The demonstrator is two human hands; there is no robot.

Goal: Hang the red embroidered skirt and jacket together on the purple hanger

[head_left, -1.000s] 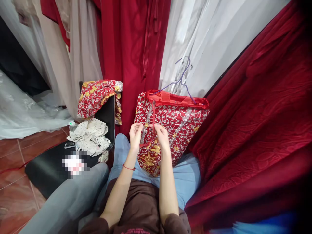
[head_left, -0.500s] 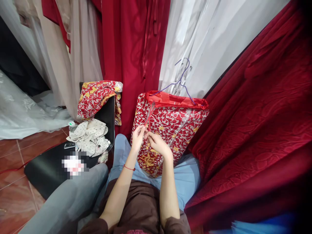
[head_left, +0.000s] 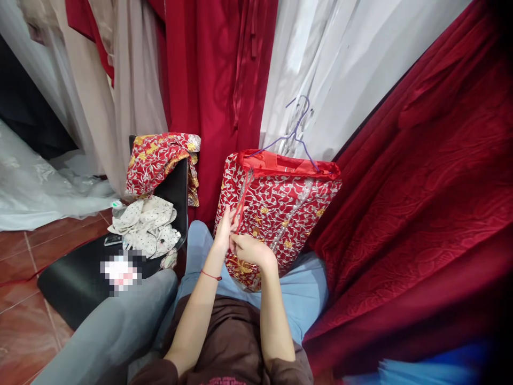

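A red skirt [head_left: 276, 214] with silver and gold embroidery hangs folded on a purple wire hanger [head_left: 294, 133], its lower end on my lap. From the left end of its red waistband [head_left: 280, 163] a thin red ribbon [head_left: 240, 208] runs down to my hands. My left hand [head_left: 224, 230] holds the ribbon against its fingers, some of which point upward. Just to the right and lower, my right hand [head_left: 251, 250] is closed in a pinch on the ribbon's lower part. The fingertips partly hide each other, so the ribbon's ends cannot be made out.
On my left, a black chair [head_left: 76, 278] bears another red embroidered cloth [head_left: 160, 160], a cream dotted cloth [head_left: 150, 224] and a phone-like object [head_left: 113, 240]. Dark red drapery [head_left: 420, 187] rises on the right. White cloth [head_left: 340, 69] hangs behind the hanger.
My right hand has moved down and slightly left, drawing the ribbon lower. The fingers of my left hand have straightened upward. The skirt and hanger have barely moved.
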